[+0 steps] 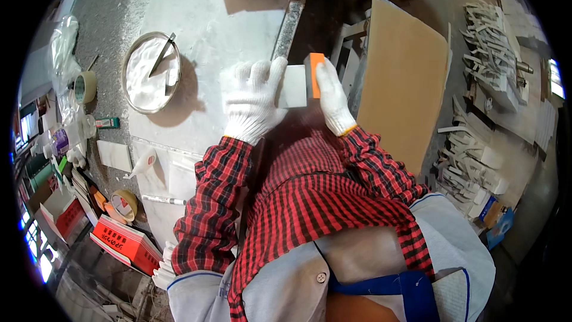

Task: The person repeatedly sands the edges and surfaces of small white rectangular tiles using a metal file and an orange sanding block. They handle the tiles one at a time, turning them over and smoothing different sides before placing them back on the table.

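Observation:
My left hand (253,98), in a white knit glove, lies palm down with its fingers spread on a white rectangular slab (294,87) at the table's edge. The slab's right end sticks out past my thumb; the glove covers part of the rest. In my right hand (335,100), also gloved, is a block (316,75) with an orange side and a darker left side. It stands upright alongside the slab's right end, and I cannot tell whether the two touch. My right fingertips are partly hidden behind the block.
To the left on the table (208,42) stands a round tin (126,77) of white paste with a flat blade in it. Tape rolls (85,87), a marker (164,200) and a red box (128,244) lie nearer. A brown board (405,77) stands right; stone strips (488,48) are heaped beyond.

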`<state>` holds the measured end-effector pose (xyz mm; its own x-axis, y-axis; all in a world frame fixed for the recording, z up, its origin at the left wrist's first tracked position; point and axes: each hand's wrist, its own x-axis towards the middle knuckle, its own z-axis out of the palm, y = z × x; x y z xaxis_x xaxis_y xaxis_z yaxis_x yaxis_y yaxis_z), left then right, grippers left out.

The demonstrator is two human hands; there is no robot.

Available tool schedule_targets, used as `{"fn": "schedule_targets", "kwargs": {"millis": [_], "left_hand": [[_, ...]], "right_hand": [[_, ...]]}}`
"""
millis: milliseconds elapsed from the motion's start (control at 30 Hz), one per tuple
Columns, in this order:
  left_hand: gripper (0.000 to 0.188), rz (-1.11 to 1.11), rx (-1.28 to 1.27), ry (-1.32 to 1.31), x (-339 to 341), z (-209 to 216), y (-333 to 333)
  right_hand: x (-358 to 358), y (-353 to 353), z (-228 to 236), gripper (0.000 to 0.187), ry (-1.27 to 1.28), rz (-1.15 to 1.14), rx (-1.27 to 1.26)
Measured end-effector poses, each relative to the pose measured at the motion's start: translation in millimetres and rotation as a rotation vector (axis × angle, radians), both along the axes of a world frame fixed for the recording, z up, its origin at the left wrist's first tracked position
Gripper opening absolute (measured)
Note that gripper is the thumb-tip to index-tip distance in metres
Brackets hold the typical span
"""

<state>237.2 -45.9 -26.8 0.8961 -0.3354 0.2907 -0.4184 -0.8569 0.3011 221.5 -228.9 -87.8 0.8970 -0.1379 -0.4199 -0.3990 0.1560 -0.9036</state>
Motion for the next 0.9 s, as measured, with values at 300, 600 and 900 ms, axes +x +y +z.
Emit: {"fn": "schedule_targets", "kwargs": {"millis": [300, 600, 900], "left_hand": [[0.069, 0.004, 0.018, 0.030, -1, -4, 0], [0.065, -0.033, 0.012, 0.026, -1, 2, -3], [0.063, -0.052, 0.016, -0.026, 4, 0, -1]], "right_hand": [[-52, -6, 52, 0.066, -0.203, 0.182, -0.117], [-13, 3, 32, 0.058, -0.228, 0.125, -0.250], [21, 8, -51, 0.058, -0.127, 0.140, -0.386]]}}
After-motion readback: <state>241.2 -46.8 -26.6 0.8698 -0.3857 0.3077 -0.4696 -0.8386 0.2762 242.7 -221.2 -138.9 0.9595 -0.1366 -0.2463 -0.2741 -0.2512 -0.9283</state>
